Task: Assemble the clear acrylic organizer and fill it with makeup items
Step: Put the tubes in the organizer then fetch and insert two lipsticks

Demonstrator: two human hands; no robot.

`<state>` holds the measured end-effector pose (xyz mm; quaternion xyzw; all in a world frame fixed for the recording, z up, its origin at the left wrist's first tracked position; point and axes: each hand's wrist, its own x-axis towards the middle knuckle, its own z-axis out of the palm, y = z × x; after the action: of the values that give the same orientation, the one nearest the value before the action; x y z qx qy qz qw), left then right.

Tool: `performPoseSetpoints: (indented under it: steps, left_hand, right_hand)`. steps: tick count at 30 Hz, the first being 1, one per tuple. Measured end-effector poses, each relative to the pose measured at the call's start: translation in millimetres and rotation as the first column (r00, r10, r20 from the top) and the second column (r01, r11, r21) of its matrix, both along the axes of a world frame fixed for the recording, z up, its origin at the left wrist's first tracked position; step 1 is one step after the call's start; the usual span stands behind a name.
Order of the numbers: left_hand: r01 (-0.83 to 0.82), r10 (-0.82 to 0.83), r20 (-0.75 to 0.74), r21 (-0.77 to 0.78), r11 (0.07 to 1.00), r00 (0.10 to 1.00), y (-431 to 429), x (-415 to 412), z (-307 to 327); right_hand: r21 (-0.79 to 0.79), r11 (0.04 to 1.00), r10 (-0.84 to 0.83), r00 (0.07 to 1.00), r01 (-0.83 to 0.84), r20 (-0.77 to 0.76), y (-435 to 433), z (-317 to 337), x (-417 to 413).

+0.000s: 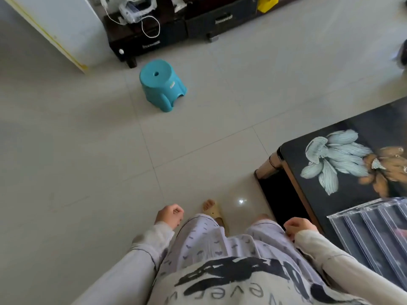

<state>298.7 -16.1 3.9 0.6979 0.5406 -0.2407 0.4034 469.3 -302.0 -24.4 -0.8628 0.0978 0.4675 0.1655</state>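
Note:
I stand on a tiled floor and look down past my own legs. My left hand (169, 215) hangs at my side with loosely curled fingers and holds nothing. My right hand (297, 226) hangs the same way beside my right leg, also holding nothing. The clear acrylic organizer (372, 227), with ribbed transparent dividers, lies on the black glass table (295, 150) at the lower right, just right of my right hand. No makeup items can be made out.
The table has a flower print and its corner juts toward me. A teal plastic stool (161, 84) stands on the floor ahead. A dark low cabinet (176, 34) with cables and a white appliance (66, 29) line the far wall.

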Motion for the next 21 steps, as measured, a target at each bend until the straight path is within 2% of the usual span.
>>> performPoseSetpoints:
  steps: [6,12,17,21]
  left_hand:
    - [-0.024,0.024,0.071,0.005,1.000,0.997,62.4,50.9,2.7]
    - [-0.006,0.009,0.104,-0.034,0.999,0.995,88.2,112.2,-6.9]
    - [0.014,-0.014,0.001,-0.093,0.996,1.000,108.5,163.1,-17.6]
    - [0.090,-0.100,-0.085,-0.108,0.990,0.991,122.6,205.2,-17.7]
  right_hand:
    - [0.035,0.988,-0.155,0.987,0.154,0.032,23.1,12.6,13.4]
    - [0.027,0.988,-0.150,0.988,0.151,-0.043,59.6,1.8,59.3]
    - [0.075,0.971,-0.222,0.973,0.227,-0.071,105.0,-6.0,138.3]
    - [0.120,0.950,-0.292,0.957,0.290,-0.004,128.8,-0.3,202.3]
